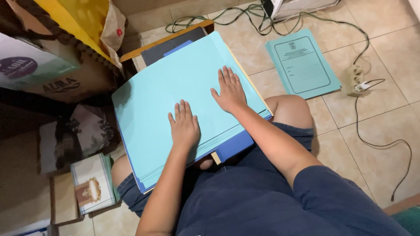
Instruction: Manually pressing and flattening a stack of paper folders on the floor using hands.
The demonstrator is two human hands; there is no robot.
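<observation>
Seen from above, looking down at a seated person's lap on a tiled floor (385, 39).

At nine o'clock: a brown cardboard box (52, 74) with yellow cloth (74, 17) draped over its top. At seven to eight o'clock, low on the floor: a small stack of white printed cards with a gold ornament and green edges (92, 183), lying loose and well apart from both hands.

At the centre: a thick stack of large light-blue paper folders (153, 105), resting across the lap and tilted toward eleven o'clock. Darker blue folders (234, 146) and a sliver of cream paper peeking out beneath the lower edge at five o'clock. Edges roughly squared, though stepped at the lower rim, so apparently gathered but not fully aligned. Behind the stack, at twelve o'clock, a wooden-edged board with a dark sheet (175, 43) on it.

Left hand (183, 126) flat on the top folder, palm down, fingers spread and lightly fanned, gripping nothing. Right hand (229, 91) just beside it toward one o'clock, likewise flat and spread, pressing down, pinching nothing. Top folder closed; nothing lifted or opened.

At one to two o'clock, on the floor: a single teal paper folder with a printed black frame (302, 63), lying apart from the stack, seemingly not yet joined to it. At two to three o'clock: a white plug strip (356, 81) with dark and green cables (380, 140) trailing over the tiles.
</observation>
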